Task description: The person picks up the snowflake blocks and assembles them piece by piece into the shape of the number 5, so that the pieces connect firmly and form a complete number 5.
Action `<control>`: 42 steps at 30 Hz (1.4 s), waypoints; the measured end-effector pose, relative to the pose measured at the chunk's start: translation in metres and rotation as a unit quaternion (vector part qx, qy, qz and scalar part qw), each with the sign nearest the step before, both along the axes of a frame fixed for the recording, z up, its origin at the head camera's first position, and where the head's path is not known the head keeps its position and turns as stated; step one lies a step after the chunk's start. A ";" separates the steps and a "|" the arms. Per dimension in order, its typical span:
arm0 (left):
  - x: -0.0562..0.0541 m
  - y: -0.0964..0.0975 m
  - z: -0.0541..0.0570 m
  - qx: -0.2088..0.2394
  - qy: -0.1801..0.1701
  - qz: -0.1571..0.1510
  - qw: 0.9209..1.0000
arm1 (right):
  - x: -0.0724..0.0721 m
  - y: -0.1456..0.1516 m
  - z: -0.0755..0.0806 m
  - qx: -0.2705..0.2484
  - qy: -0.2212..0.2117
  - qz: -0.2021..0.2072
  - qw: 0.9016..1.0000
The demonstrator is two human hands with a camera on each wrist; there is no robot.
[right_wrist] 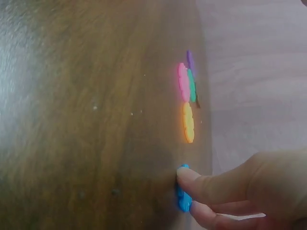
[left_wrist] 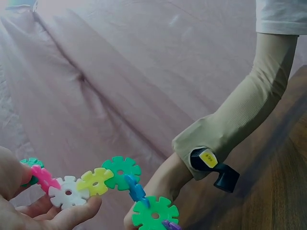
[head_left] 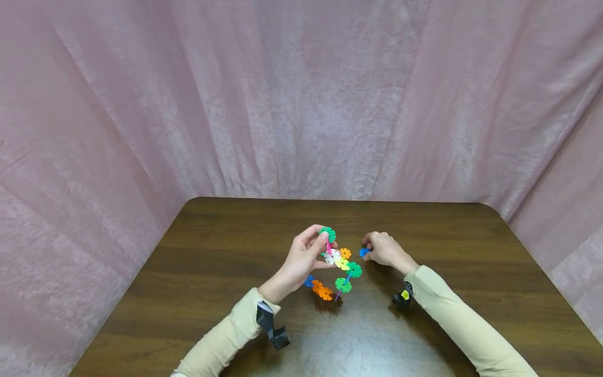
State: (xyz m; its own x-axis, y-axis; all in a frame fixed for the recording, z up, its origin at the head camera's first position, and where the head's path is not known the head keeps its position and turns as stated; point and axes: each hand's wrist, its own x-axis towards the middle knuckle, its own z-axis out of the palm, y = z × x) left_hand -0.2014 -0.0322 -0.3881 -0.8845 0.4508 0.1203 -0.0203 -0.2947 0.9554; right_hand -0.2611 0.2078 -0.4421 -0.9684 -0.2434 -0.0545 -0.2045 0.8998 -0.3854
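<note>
- The left hand [head_left: 301,257] pinches the end of a chain of notched, flower-shaped plastic discs, its thumb and forefinger closed on a green notched plastic disc [head_left: 330,234]; the other fingers extend loosely beneath.
- From that disc the chain continues through a bright pink disc [left_wrist: 45,179], a white disc with a round centre hole [left_wrist: 69,192], a yellow disc [left_wrist: 95,182], a second green disc [left_wrist: 122,173], a small blue disc turned nearly edge-on [left_wrist: 136,189], a third green disc [left_wrist: 154,213] and a purple disc [left_wrist: 171,225].
- Two overlapping orange discs [head_left: 321,290] and a dark blue disc [head_left: 308,281] form a row near the chain's lower end; whether they join the purple piece, I cannot tell.
- The right hand [head_left: 387,249] has its thumb and fingertips closed on a single blue notched plastic disc [right_wrist: 185,203], held at the tabletop, apart from the chain; whether it touches the wood is unclear.
- Beyond it, in the right wrist view, a yellow-orange disc [right_wrist: 188,123], a pink disc seen edge-on [right_wrist: 183,82], a green disc seen edge-on [right_wrist: 192,86] and a purple disc seen edge-on [right_wrist: 190,61] lie close together on the brown wood-grain table [head_left: 198,251].
- Both forearms wear cream fabric sleeves [head_left: 464,319], with black wrist-mounted devices [head_left: 271,323].
- A pale pink, velvety curtain [head_left: 306,104] hangs behind the table.
</note>
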 end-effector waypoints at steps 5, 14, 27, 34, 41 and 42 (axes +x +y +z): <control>0.000 0.000 0.000 -0.001 0.006 -0.003 1.000 | 0.001 0.003 -0.001 -0.019 -0.005 0.024 1.000; 0.000 -0.001 -0.001 -0.017 0.001 0.010 1.000 | 0.006 0.007 -0.002 -0.113 0.018 0.045 0.992; -0.005 -0.003 0.001 -0.048 -0.015 0.072 0.996 | 0.018 -0.002 0.013 -0.198 0.079 0.078 0.974; -0.004 -0.002 -0.001 -0.053 -0.019 0.080 0.995 | 0.027 -0.008 0.023 -0.227 0.123 0.096 0.961; -0.004 -0.001 -0.001 -0.054 -0.011 0.083 0.995 | 0.036 -0.016 0.034 -0.247 0.154 0.108 0.950; -0.004 -0.001 -0.001 -0.051 -0.009 0.082 0.995 | 0.037 -0.016 0.035 -0.249 0.159 0.108 0.949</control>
State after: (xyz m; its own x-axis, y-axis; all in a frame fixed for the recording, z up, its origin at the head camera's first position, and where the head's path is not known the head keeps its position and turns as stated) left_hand -0.2057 -0.0332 -0.3892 -0.9487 0.3094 0.0653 0.0034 -0.1965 0.9805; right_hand -0.2237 0.1914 -0.4070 -0.8414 -0.3572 0.4054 -0.5403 0.5461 -0.6402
